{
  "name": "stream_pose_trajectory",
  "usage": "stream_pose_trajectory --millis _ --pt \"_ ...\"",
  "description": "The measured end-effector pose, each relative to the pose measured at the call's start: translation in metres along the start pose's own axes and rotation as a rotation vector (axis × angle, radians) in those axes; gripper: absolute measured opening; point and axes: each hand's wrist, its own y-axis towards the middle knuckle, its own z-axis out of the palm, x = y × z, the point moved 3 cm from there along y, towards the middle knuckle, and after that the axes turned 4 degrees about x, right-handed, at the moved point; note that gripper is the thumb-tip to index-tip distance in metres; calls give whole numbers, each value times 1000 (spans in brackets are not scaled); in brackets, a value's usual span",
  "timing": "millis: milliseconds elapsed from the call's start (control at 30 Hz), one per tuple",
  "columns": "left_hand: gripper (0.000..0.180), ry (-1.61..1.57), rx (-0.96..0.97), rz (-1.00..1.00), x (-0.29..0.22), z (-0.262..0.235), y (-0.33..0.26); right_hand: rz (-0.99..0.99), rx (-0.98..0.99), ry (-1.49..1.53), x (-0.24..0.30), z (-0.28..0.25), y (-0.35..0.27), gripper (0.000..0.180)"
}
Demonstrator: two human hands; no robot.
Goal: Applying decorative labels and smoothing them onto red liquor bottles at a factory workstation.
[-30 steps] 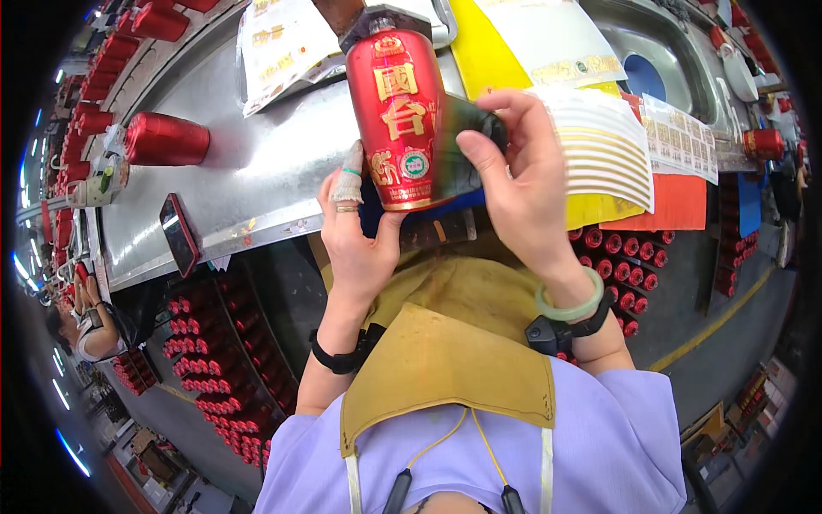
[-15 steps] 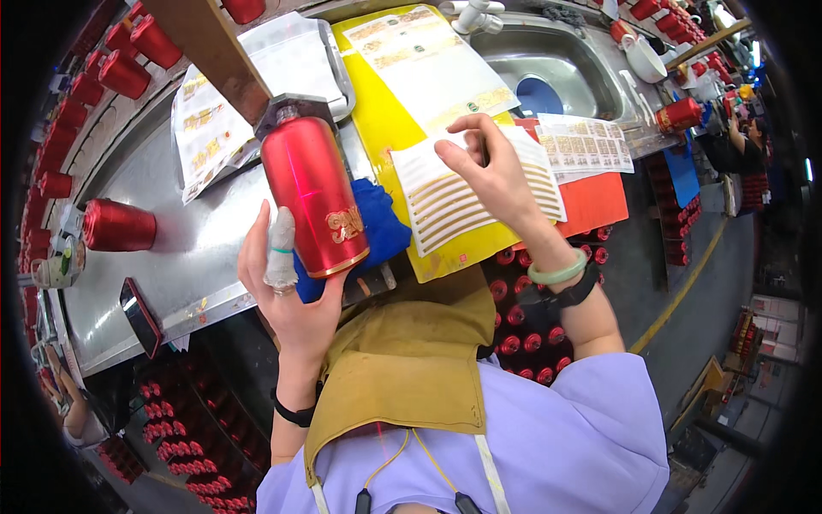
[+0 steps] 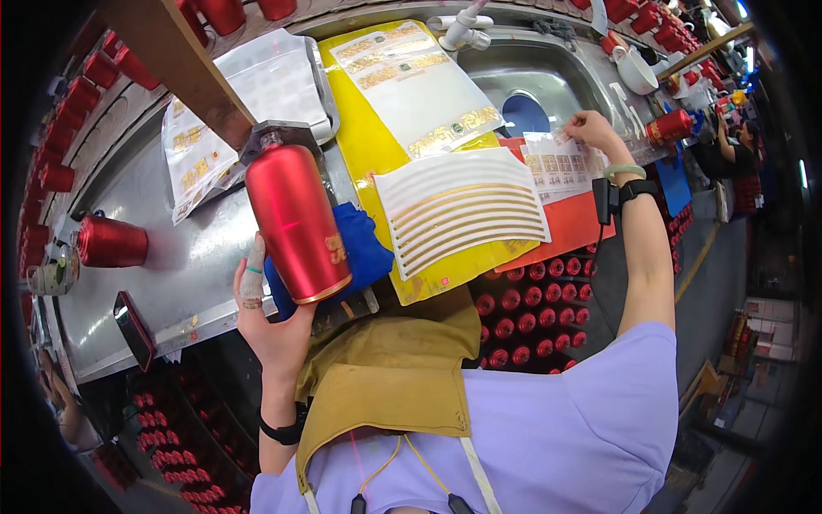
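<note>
A shiny red bottle (image 3: 295,223) lies tilted on a blue cloth (image 3: 364,244), its neck against a metal holder (image 3: 278,137) on a wooden post. Near its gold-rimmed base is a small gold decal (image 3: 335,249). My left hand (image 3: 278,330), with a wrapped finger, cups the base between thumb and fingers. My right hand (image 3: 592,133) reaches out to the right, fingertips pinched at the far edge of a sheet of small gold decals (image 3: 556,171). Whether one small piece is lifted there is too fine to tell.
A sheet of gold strips (image 3: 462,214) and a larger decal sheet (image 3: 419,86) lie on a yellow board (image 3: 355,128). Behind is a metal sink (image 3: 565,77). A phone (image 3: 134,330) rests at the counter's left edge, near a red cup-shaped piece (image 3: 111,241). Red bottles stand below the counter.
My right hand has moved right, from above the gold-strip sheet to the small decal sheet, and its fingers have closed. My left hand stays at the bottle's base. The whole view has shifted slightly.
</note>
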Motion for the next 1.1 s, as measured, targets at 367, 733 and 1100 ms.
stream_pose_trajectory --millis 367,733,1100 --pt "83 58 -44 153 -19 -7 4 -307 55 185 151 31 10 21" --pt "85 -45 -47 154 -18 -8 6 -30 -290 -544 137 43 61 32" --pt "98 -317 125 -88 18 6 3 -1093 -374 -39 352 46 -189 19"
